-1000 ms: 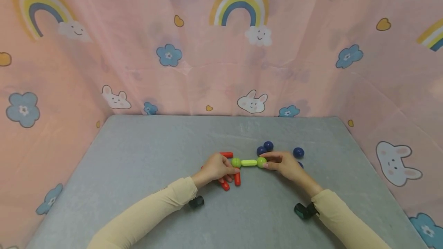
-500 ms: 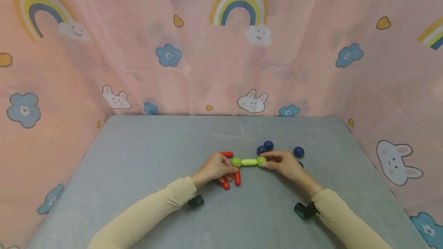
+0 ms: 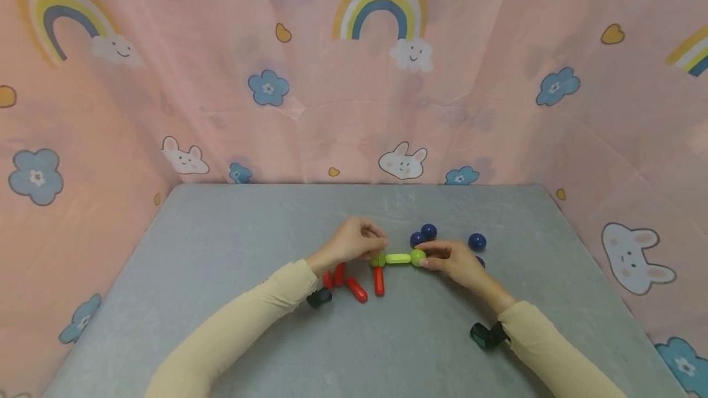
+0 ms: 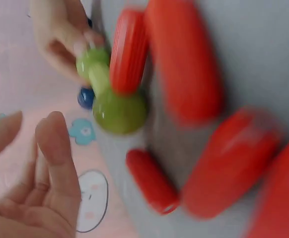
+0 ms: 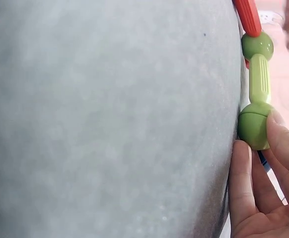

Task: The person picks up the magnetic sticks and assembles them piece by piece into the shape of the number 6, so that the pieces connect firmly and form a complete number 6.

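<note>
While in right hand — green ball

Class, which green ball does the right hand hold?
The head view's rightmost green ball: the right hand pinches it. The other green ball touches a red rod.

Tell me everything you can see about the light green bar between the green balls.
The light green bar is short and straight, grooved lengthwise, and looks like plastic. It runs level over the gray table, its ends meeting the darker left ball and right ball. The right hand pinches the right ball, not the bar. Whether it touches the table is unclear.
</note>
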